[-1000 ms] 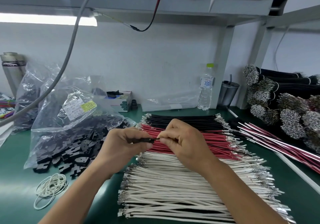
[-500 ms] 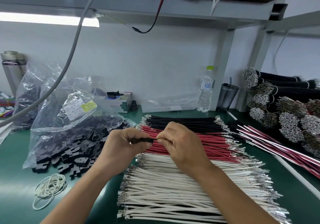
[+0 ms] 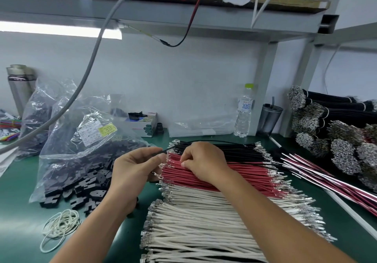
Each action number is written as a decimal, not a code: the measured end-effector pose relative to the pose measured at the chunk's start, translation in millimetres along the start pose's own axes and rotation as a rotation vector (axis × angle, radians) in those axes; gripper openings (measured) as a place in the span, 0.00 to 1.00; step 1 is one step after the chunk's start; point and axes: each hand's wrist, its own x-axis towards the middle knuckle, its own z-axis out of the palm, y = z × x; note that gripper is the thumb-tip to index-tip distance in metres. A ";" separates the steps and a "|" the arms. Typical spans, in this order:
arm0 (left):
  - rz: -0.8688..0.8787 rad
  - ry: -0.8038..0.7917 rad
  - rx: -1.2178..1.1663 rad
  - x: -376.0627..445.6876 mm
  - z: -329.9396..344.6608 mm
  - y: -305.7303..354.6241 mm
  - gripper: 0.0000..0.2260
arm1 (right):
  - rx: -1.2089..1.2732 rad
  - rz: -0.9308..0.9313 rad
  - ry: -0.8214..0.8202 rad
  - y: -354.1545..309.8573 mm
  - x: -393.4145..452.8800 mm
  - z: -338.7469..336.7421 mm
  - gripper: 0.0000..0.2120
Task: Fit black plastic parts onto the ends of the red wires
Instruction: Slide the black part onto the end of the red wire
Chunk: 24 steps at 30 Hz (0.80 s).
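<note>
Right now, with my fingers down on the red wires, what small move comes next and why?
Probably pinch one red wire near its left end and lift it free: the right hand rests on the row, while the left hand holds a black part beside those ends.

White wall, green benchtop

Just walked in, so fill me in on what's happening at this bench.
A person is working at a green bench mat covered with rows of black, red and white crimped wires. The left hand pinches a thin black piece at its fingertips, next to the near ends of the red wires. The right hand rests curled on the red row, fingers pinching at a wire. A clear plastic bag of black plastic parts lies open to the left, with white rubber bands in front of it.
</note>
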 end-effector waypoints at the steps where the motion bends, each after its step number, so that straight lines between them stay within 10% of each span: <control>1: -0.004 0.001 -0.007 0.2 0.0 -0.4 0.07 | -0.015 0.003 -0.020 -1.0 1.1 -1.2 0.02; 24: -0.098 -0.265 -0.206 -2.3 -2.9 -1.5 0.16 | 0.459 -0.167 0.306 7.8 -70.0 -11.4 0.04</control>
